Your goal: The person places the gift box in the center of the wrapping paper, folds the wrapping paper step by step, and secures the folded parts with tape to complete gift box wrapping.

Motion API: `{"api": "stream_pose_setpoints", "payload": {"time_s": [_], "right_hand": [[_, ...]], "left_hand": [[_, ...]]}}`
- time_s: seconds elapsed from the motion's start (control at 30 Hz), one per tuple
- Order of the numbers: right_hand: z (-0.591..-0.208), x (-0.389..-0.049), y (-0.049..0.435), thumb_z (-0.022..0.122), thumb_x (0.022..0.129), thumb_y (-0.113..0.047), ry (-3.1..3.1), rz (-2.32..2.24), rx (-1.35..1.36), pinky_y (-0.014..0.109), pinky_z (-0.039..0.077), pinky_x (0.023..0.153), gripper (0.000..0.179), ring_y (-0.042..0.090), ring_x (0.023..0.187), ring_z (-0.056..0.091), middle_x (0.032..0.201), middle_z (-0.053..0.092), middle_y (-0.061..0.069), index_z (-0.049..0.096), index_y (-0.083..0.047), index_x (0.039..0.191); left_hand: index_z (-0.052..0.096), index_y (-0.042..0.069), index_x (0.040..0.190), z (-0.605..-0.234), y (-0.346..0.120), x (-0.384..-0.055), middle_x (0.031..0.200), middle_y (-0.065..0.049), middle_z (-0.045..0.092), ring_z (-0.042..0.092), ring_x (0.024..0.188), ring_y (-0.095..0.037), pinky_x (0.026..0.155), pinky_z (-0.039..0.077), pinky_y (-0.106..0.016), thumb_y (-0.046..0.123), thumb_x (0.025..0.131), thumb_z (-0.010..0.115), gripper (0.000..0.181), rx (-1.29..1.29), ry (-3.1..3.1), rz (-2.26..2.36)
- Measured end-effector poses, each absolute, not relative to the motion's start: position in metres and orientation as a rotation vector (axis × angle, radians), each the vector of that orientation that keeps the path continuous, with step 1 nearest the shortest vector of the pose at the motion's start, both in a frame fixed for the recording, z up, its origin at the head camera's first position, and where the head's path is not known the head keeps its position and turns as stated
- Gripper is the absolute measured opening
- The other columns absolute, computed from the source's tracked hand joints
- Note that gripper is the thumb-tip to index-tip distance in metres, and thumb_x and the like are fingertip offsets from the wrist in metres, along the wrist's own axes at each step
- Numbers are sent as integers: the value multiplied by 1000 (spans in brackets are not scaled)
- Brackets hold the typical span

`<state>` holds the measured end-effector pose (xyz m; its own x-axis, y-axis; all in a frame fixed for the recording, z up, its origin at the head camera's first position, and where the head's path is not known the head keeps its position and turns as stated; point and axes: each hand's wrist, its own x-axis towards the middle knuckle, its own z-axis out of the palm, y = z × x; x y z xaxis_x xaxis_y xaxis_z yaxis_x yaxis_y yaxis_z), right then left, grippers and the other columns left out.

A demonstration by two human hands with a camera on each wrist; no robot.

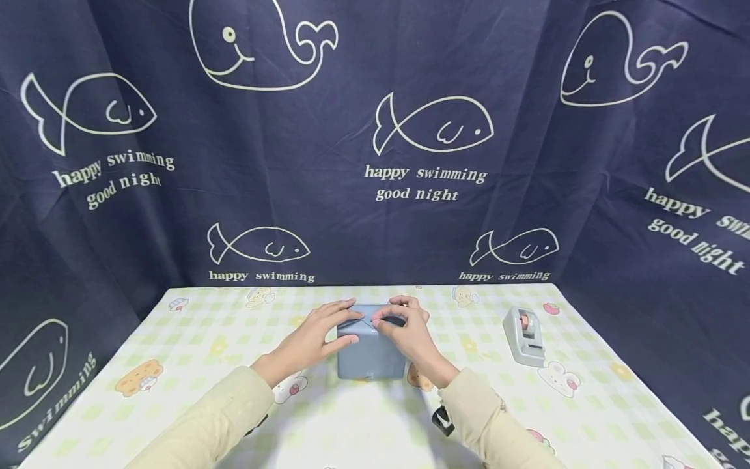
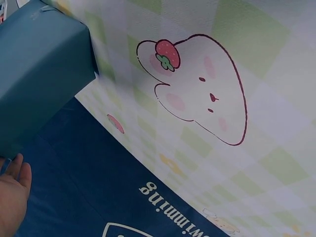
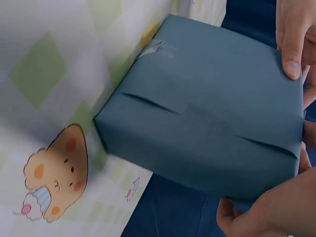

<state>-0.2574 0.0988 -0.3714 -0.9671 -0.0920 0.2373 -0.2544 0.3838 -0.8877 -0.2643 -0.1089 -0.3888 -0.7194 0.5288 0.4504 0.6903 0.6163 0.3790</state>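
Note:
A box wrapped in blue-grey paper (image 1: 370, 355) stands on the table before both hands. Folds crease the wrapping in the right wrist view, and a piece of clear tape (image 3: 152, 48) shows near one edge. My left hand (image 1: 328, 329) rests its fairly straight fingers on the box's top, its thumb against the front face. With curled fingers, my right hand (image 1: 410, 329) pinches at the paper fold on top, near the left fingertips. The left wrist view catches only a corner of the wrapped box (image 2: 39, 74) and a hand below it. What lies under the fingertips is hidden.
A grey tape dispenser (image 1: 525, 335) with a pinkish roll stands to the right of the box. The table wears a green-checked cloth (image 1: 205, 391) with cartoon prints. Dark blue curtains (image 1: 351, 241) hang behind it and at both sides.

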Motion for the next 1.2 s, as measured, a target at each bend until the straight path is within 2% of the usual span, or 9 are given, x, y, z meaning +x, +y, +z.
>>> {"api": "stream_pose_setpoints", "payload": {"time_s": [0.23,0.57,0.73,0.87,1.03,1.2], "right_hand": [[-371,-255,105,71,79,-22,-2531,1655,382,53,21,100,12,29,122,17,131,39,6,71,-15,88],[-371,-255,105,69,80,-19,-2564,1707,369,55,22,100,12,29,123,17,134,36,4,69,-17,92],[-369,-258,111,59,82,-7,-2505,1820,368,55,24,103,27,29,128,26,133,38,5,65,-16,107],[-371,-261,115,56,86,-10,-2450,1844,284,53,31,102,36,32,126,34,133,38,9,54,-13,122],[-374,-267,117,54,90,-18,-2463,1800,182,49,37,99,45,37,123,38,136,38,18,41,-6,131],[-377,-271,119,53,91,-25,-2554,1762,98,47,40,98,49,39,121,44,133,41,24,38,2,130]], "left_hand": [[56,26,123,-388,-109,-264,142,-3,41,38,132,-22,105,30,-50,40,88,57,37,-993,-2542,-769],[55,26,123,-387,-110,-265,142,-3,41,38,132,-23,105,30,-52,40,88,57,39,-1009,-2545,-779],[52,28,126,-386,-110,-266,142,-3,41,38,131,-23,104,30,-52,42,88,56,41,-1015,-2555,-778],[51,28,126,-386,-110,-267,140,-2,44,39,130,-20,104,31,-50,43,87,57,42,-1002,-2552,-810],[51,24,125,-383,-103,-268,131,3,53,47,124,-16,103,37,-40,44,89,54,42,-832,-2561,-1022],[51,13,123,-376,-87,-271,123,-10,59,57,111,-26,93,46,-40,34,90,56,40,-544,-2542,-1290]]}}
